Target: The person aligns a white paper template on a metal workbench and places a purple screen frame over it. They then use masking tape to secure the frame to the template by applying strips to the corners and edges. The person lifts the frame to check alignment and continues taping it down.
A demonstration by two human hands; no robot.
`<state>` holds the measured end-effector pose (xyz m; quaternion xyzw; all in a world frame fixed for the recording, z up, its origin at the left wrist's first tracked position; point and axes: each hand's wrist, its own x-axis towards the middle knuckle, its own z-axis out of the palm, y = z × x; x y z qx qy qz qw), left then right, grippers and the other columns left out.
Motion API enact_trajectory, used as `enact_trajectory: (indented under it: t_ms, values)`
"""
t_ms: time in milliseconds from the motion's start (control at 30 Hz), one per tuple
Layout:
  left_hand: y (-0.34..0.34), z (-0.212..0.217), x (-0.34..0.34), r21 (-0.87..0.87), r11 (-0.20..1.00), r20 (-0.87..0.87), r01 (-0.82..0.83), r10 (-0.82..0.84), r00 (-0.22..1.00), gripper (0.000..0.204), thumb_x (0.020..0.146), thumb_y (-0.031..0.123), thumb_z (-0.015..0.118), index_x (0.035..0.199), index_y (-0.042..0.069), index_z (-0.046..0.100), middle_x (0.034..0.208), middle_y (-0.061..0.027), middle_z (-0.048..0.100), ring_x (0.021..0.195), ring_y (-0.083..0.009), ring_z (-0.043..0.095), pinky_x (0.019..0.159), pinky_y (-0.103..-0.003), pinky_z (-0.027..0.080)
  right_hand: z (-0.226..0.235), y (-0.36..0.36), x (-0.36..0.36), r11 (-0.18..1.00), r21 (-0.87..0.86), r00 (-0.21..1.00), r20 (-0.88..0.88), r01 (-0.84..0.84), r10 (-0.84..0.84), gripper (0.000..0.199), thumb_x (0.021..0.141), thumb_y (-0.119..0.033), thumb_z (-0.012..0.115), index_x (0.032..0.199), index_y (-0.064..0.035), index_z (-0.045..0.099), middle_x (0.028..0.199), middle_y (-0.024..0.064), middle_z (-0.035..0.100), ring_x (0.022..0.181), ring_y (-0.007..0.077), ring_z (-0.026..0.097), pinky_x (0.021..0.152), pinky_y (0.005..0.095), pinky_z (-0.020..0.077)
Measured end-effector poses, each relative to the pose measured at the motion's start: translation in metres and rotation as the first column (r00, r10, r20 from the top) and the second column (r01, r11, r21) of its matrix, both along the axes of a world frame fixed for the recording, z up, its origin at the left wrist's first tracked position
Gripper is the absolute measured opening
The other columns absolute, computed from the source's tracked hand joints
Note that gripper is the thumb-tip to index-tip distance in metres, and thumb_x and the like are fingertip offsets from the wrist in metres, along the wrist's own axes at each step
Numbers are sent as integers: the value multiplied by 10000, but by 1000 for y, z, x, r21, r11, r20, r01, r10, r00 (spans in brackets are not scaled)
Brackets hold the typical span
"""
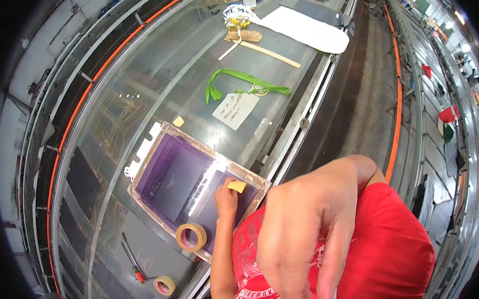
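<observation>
the person's left hand (227, 196) lies on the purple mesh of a wooden-framed printing screen (170, 175), fingers curled around a small yellow pad (237, 186) that presses against the mesh near the frame's right corner. the screen rests flat on a long glass worktop (154, 73). a roll of tan masking tape (191, 237) sits on the screen's near edge, just beside the left forearm. the right hand (303, 227) is raised close to the camera, large and blurred, fingers bent downward; whether it holds anything cannot be told. a second tape roll (165, 285) and a red-handled tool (132, 259) lie on the worktop below the screen. farther up the worktop lie a white paper note (236, 110), a green ribbon (244, 83), a wooden stick (269, 54) and a white board (306, 29).
</observation>
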<state>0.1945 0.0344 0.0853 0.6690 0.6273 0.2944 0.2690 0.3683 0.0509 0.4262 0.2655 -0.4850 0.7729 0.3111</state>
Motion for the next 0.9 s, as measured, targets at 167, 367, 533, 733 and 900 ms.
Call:
enact_trajectory:
  t_ms: [167,367,533,733,900]
  values:
    - [-7,-27,-14,-30,998,96,-48,50,994,247,843,24,609,1056,145,638,859,-182,656,839,-405,629,739,-488,492,-3,7,-3,895,-240,833,335,-377,440,204,798,-6,789,948,81,683,940,193,702,737,164,690,629,243,548]
    - [-5,-13,0,24,999,57,-47,46,997,264,835,16,614,1066,141,636,866,-172,661,859,-395,629,741,-484,489,-98,38,43,916,-199,618,783,349,-66,193,807,5,751,887,-45,583,908,166,684,831,213,686,739,327,561]
    - [-8,-11,-1,51,997,56,-62,59,997,269,817,28,647,1063,137,633,851,-165,658,849,-378,632,729,-477,488,-294,40,60,651,127,-2,982,749,-189,214,860,-199,758,958,-18,697,884,35,710,839,86,640,768,262,498]
    - [-10,-16,-3,45,995,14,-90,90,996,295,803,26,664,1066,160,650,852,-130,668,843,-356,641,715,-464,494,-375,32,39,603,147,-54,984,784,-170,405,801,-280,804,1049,28,718,1015,96,696,975,150,616,870,277,458]
    - [-7,-25,-6,85,985,106,-148,139,985,276,806,21,654,1039,165,693,885,-119,692,845,-338,661,725,-428,509,-380,42,21,616,269,-97,950,741,-298,352,787,-248,810,963,50,745,1146,135,667,973,153,612,868,274,464]
